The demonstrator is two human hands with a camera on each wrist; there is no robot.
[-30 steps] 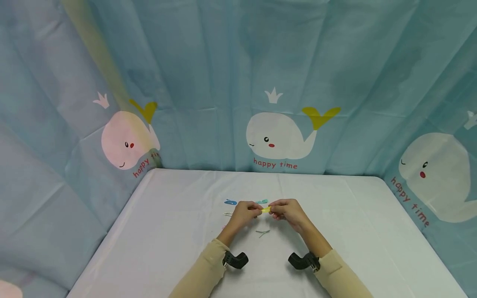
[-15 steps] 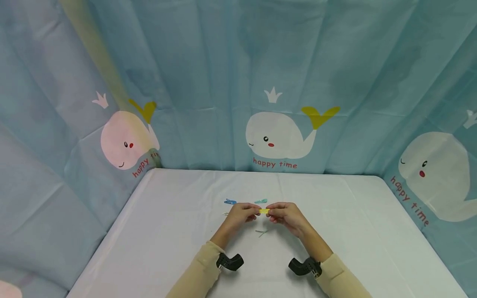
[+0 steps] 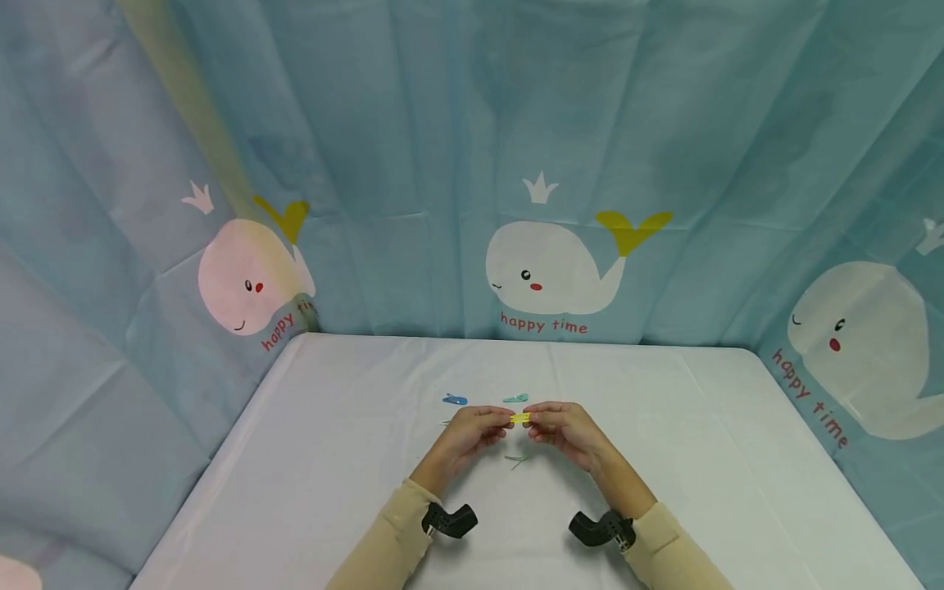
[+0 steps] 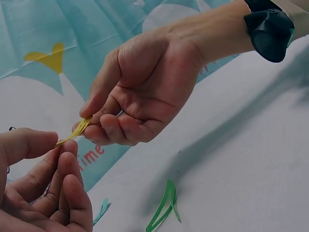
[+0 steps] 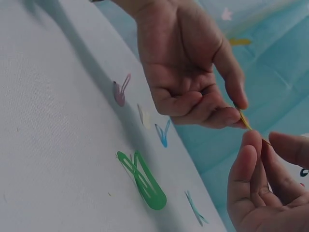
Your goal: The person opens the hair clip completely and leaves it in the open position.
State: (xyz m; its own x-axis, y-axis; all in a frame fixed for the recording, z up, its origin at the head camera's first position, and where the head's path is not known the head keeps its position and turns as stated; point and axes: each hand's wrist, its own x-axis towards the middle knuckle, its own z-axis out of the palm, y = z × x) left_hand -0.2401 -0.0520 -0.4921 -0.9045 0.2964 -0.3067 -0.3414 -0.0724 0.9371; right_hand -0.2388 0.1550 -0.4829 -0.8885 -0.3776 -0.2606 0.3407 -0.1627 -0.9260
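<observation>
A yellow snap hair clip (image 3: 520, 418) is held above the white table between both hands. My left hand (image 3: 468, 433) pinches its left end between thumb and forefinger. At the other end, the thumb and fingertips of my right hand (image 3: 566, 426) grip the clip. The left wrist view shows the clip (image 4: 79, 128) thin and slightly bent; whether it is snapped is hard to tell. Below the hands lies a green hair clip (image 5: 149, 188) with its parts spread. Beyond them are a teal clip (image 3: 515, 398) and a blue clip (image 3: 455, 399).
In the right wrist view, a purplish clip (image 5: 120, 93) and a cream clip (image 5: 144, 116) lie on the white tablecloth (image 5: 53, 145), near the blue one. A blue curtain (image 3: 413, 164) printed with whales hangs behind and beside the table.
Both hands have come slightly nearer the body, the left also moving outward to the left. The yellow clip now shows level between them, its left end pinched. Clips on the table stay put.
</observation>
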